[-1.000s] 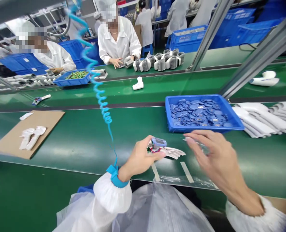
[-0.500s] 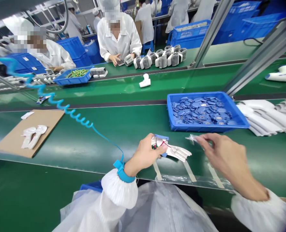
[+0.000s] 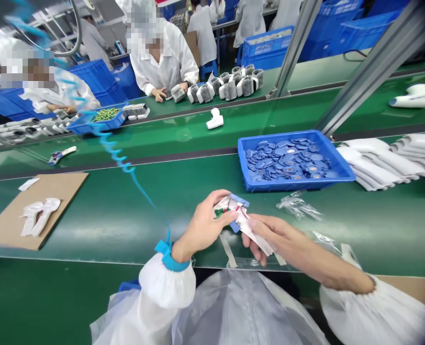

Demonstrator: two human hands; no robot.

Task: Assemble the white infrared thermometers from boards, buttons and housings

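Green conveyor worktop (image 3: pixel 90 225) lies under a small blue-edged electronic part (image 3: pixel 233 211), which seems to carry a circuit board and sits closed in the left hand's (image 3: pixel 207 225) grip. The right hand's (image 3: pixel 269 239) grip pinches its white strip (image 3: pixel 257 237). Nearby, a clear plastic bag (image 3: pixel 298 207) lies just below a blue tray (image 3: pixel 294 186) of round blue pieces (image 3: pixel 287 158).
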